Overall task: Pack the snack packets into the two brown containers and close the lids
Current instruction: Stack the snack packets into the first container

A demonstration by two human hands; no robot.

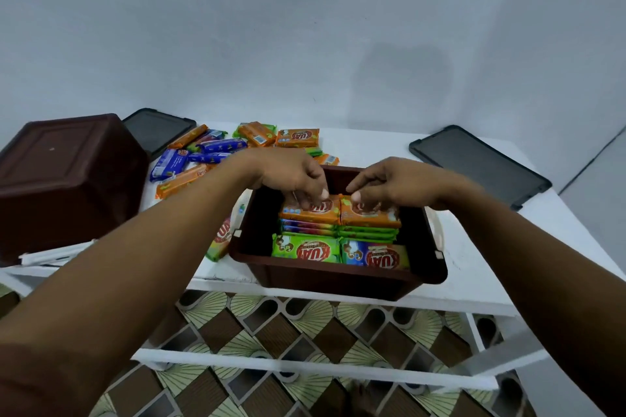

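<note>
My open rectangular plastic container (338, 278) is dark brown. Inside, the left orange foil packet (311, 210) and the right orange foil packet (371, 215) carry a red-and-white oval logo; a lime-green foil packet (305, 250) and a blue-and-orange foil packet (376, 257) show the same logo. The loose foil packets (220, 145) on my white desk (474, 247) are blue or orange. The flat plastic lid (481, 162) is dark grey. The floor tiles (305, 325) alternate brown squares with cream fans.
</note>
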